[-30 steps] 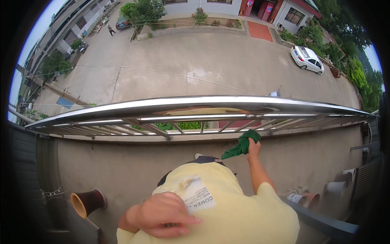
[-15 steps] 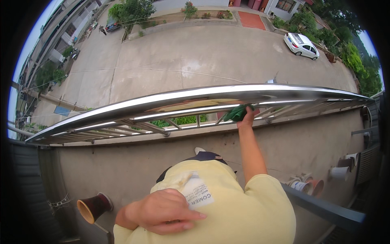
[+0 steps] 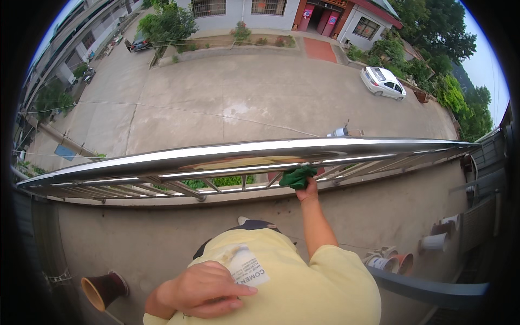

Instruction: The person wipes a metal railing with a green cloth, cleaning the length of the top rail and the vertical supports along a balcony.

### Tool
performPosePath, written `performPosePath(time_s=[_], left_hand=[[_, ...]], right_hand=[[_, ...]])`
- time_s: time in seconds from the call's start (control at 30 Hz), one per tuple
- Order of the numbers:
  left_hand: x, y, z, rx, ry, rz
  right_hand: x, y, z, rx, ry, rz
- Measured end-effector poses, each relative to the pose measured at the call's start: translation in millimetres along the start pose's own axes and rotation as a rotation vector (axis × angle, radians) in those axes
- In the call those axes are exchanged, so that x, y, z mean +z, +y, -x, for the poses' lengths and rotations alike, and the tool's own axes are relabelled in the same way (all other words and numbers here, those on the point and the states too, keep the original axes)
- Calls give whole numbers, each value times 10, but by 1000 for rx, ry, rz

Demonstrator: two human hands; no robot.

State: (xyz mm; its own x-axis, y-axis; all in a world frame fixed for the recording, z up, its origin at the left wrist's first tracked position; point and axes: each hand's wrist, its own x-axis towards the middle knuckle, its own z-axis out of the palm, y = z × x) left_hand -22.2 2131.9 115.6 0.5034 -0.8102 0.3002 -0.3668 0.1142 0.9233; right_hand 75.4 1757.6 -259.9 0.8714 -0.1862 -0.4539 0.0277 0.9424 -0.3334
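Green cloth [image 3: 295, 178]: bunched up at the railing [image 3: 244, 148], just below its shiny top in view; whether it presses on the metal, I cannot tell.
Right hand [image 3: 308, 189]: clenched around the cloth, arm stretched forward.
Left hand [image 3: 208, 290]: before the yellow shirt [image 3: 325, 292], fingers half curled; whether it grasps anything, I cannot tell.
Floor [image 3: 151, 230]: brown pot [image 3: 112, 286] at left, white bucket [image 3: 382, 264] at right.
Yard [image 3: 184, 97]: white car [image 3: 383, 84] beyond the railing.

Raised outdoor balcony [image 3: 135, 233] is indicated: concrete floor is bounded by a metal railing [image 3: 244, 149], pots [image 3: 433, 242] are kept at right, and a paved yard [image 3: 184, 86] with parked white car [image 3: 383, 82] and building [image 3: 238, 9] is overlooked.
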Motion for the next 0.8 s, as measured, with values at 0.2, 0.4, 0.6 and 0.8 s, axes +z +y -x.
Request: performPosePath(time_s=[0.2,0.4,0.6,0.8], left_hand=[[-24,16,-23,-40,65,-60],[15,11,7,-96,156,-109],[-16,124,-87,-65,168,-149],[-18,56,-6,-172,119,-153]], right_hand=[[172,52,-129,-53,296,26],[850,41,-57,-185,161,-294],[668,64,-493,-331,-139,-466],[968,69,-237,-263,71,-409]])
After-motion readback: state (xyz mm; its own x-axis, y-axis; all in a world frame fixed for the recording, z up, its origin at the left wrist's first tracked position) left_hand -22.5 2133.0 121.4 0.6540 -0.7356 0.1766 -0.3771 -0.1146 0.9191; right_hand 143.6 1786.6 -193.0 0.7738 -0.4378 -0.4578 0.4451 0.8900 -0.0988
